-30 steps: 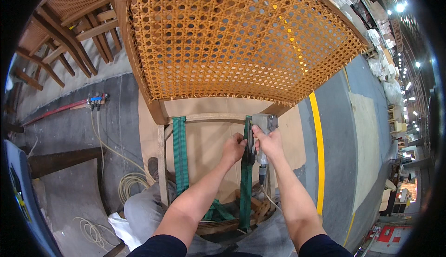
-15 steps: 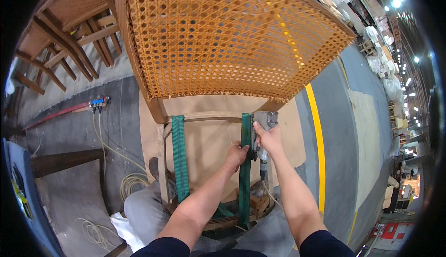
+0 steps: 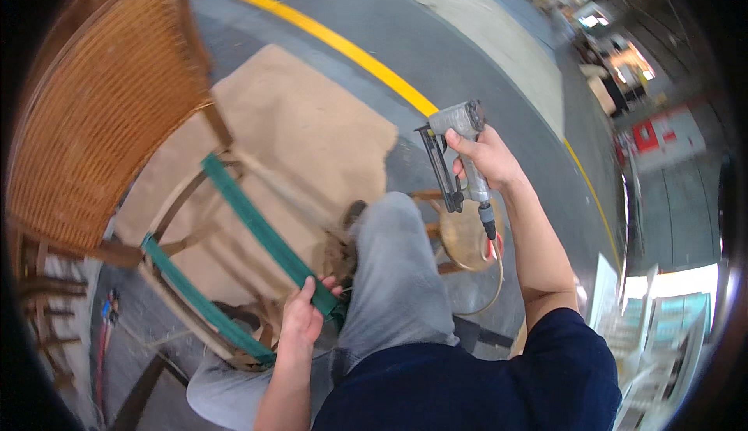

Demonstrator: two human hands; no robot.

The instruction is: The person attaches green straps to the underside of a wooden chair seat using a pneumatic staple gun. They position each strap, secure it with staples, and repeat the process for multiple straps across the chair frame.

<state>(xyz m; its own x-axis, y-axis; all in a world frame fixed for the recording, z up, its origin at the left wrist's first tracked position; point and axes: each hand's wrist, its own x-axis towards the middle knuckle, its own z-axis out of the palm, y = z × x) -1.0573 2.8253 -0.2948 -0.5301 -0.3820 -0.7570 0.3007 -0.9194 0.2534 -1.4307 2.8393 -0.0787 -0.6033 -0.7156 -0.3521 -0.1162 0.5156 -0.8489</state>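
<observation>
Head view: left hand pinches green strap, right hand grips pneumatic gun; red wall panel is blurred; brown sheeting lies on gray floor.

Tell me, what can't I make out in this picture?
In the head view:
Strap: partly covered by the left grip; near end unclear.
Gun: handle partly hidden by the right grip.
Chair back: top cut off by the dark rim; weave blurred.
Red panel: too small and blurred.
</observation>
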